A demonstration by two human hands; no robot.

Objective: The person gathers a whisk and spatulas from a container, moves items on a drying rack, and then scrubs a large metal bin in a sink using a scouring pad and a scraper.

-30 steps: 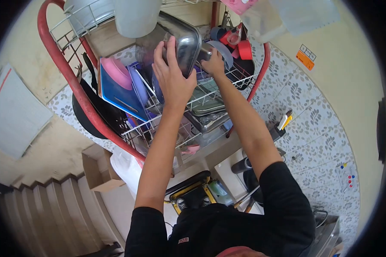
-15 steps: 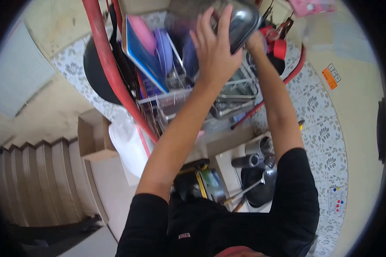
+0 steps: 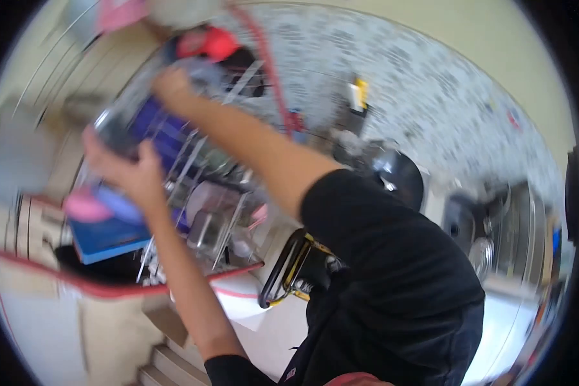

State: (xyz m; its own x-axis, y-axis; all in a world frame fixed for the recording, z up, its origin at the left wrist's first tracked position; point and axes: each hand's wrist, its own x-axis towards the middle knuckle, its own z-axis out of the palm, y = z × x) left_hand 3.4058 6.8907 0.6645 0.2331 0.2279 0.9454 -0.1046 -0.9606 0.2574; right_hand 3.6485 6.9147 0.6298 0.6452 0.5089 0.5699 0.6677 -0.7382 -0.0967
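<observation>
The picture is smeared by motion. My left hand [image 3: 130, 177], thumb and fingers spread around its edge, holds a dark shiny metal tray [image 3: 117, 134] over the dish rack [image 3: 188, 154]. Farther up, my right hand [image 3: 174, 89] reaches over the rack's far part, its fingers blurred and what they hold, if anything, hidden. Just below my left hand are a pink item [image 3: 87, 204], a purple one [image 3: 121, 207] and a blue board [image 3: 109, 241]. A metal container [image 3: 207, 230] sits in the rack.
A red rail [image 3: 109, 288] curves around the rack. Red items [image 3: 209, 44] lie past my right hand. A dark pan [image 3: 402, 181] and a sink [image 3: 463, 215] are at right. A yellow-and-black frame [image 3: 286, 270] stands below the rack; stairs [image 3: 180, 368] show at the bottom.
The view has swung, so the rack and both hands now appear at the left, and the sink has come into view. My left hand stays with the metal tray.
</observation>
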